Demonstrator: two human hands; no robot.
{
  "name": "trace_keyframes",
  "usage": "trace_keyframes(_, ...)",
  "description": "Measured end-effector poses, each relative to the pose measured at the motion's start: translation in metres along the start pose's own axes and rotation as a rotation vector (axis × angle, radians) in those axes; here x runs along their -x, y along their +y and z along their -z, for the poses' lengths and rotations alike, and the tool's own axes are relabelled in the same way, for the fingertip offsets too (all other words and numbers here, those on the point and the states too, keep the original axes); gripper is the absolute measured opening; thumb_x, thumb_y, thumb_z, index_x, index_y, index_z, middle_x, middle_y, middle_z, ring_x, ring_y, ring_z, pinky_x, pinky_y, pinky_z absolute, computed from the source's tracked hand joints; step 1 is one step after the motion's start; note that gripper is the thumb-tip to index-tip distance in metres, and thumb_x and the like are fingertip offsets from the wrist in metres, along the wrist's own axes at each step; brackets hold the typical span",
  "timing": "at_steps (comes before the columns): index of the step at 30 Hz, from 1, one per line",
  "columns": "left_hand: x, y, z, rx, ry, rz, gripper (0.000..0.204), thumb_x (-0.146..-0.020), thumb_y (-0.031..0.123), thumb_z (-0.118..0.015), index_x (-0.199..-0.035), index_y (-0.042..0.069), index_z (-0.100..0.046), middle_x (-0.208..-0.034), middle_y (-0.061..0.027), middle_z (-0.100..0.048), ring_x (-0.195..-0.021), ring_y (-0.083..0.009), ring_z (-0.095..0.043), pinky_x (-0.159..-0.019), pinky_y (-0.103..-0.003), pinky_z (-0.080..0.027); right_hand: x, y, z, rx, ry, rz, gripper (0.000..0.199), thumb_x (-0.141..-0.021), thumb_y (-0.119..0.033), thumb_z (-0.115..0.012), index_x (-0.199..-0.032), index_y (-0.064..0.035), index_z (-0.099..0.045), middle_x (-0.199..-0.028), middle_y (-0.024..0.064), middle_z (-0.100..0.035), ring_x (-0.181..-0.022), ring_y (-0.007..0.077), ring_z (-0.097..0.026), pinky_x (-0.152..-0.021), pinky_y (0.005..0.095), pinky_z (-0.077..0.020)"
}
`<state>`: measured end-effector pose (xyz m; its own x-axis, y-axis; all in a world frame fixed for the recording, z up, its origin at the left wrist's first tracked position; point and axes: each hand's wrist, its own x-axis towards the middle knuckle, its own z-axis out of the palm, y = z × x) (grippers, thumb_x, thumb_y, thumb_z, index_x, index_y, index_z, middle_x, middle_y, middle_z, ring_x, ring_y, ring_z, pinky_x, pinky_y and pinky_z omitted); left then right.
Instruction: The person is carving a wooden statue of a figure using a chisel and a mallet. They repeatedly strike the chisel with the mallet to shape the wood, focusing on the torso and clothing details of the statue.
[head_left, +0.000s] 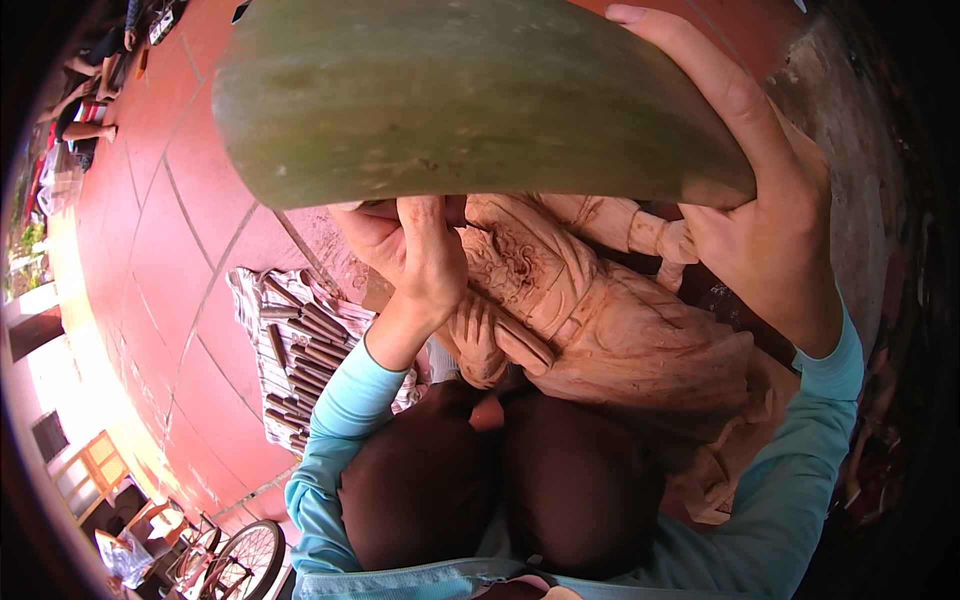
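A large green curved hat brim fills the top of the view. My right hand grips its right edge, fingers curled over the top. My left hand reaches up beneath the brim, its fingers hidden behind it. Whether it grips the brim or something else I cannot tell. Below both hands a reddish wooden carved figure lies across my lap, robed and finely detailed. Both forearms wear light blue sleeves.
Several wooden-handled carving chisels lie on a cloth on the red tiled floor to my left. A bicycle wheel shows at the lower left. Other people's legs sit at the far upper left.
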<state>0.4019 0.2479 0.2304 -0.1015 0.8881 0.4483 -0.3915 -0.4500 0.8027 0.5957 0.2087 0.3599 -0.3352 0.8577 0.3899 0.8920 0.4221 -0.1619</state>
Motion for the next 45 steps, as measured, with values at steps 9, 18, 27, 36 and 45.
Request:
trace_keyframes(9,0.021,-0.007,0.012,0.015,-0.135,0.033,0.027,-0.088,-0.003,-0.057,-0.114,-0.003,-0.051,-0.099,-0.009,-0.062,-0.084,-0.0165,-0.06,-0.075,-0.028,-0.048,0.006,0.01,-0.011,0.025,0.177,0.187,0.06,-0.066,-0.002,-0.075,-0.123,-0.0067,-0.057,-0.103,0.0053,-0.067,-0.067,0.0197,-0.059,-0.06,0.0298,-0.0495)
trace_keyframes(18,0.011,-0.023,0.032,-0.153,0.024,0.023,0.03,-0.093,0.006,-0.054,-0.121,-0.001,-0.047,-0.111,-0.0105,-0.058,-0.092,-0.0176,-0.06,-0.082,-0.03,-0.048,0.016,0.0,-0.008,0.176,0.075,0.105,0.059,-0.066,-0.002,-0.073,-0.122,-0.0124,-0.06,-0.087,0.0028,-0.062,-0.065,0.0194,-0.055,-0.06,0.0316,-0.0472)
trace_keyframes(27,0.005,-0.008,0.031,0.017,-0.102,-0.056,0.047,-0.093,0.007,-0.054,-0.131,0.005,-0.028,-0.116,-0.0108,-0.046,-0.097,-0.0166,-0.055,-0.083,-0.031,-0.048,0.021,0.001,-0.017,-0.132,0.09,0.002,0.066,-0.063,0.012,-0.071,-0.125,-0.0017,-0.053,-0.113,0.0113,-0.065,-0.076,0.0212,-0.064,-0.066,0.0297,-0.0526)
trace_keyframes(36,0.028,-0.007,0.043,-0.393,0.069,0.172,0.027,-0.083,0.029,-0.054,-0.099,0.007,-0.053,-0.09,-0.0072,-0.047,-0.08,-0.0189,-0.046,-0.074,-0.032,-0.039,0.023,0.003,-0.012,-0.079,0.08,0.06,0.061,-0.065,0.004,-0.075,-0.122,0.0032,-0.053,-0.116,0.0131,-0.064,-0.075,0.0205,-0.063,-0.065,0.0291,-0.0525)
trace_keyframes(45,0.024,0.005,0.024,-0.242,-0.13,0.021,0.031,-0.084,0.04,-0.056,-0.091,0.009,-0.054,-0.075,-0.0049,-0.049,-0.067,-0.0176,-0.045,-0.066,-0.031,-0.038,0.017,-0.001,-0.014,-0.275,0.148,0.075,0.059,-0.071,0.006,-0.072,-0.125,0.006,-0.049,-0.125,0.0182,-0.059,-0.099,0.0255,-0.065,-0.082,0.0297,-0.054)
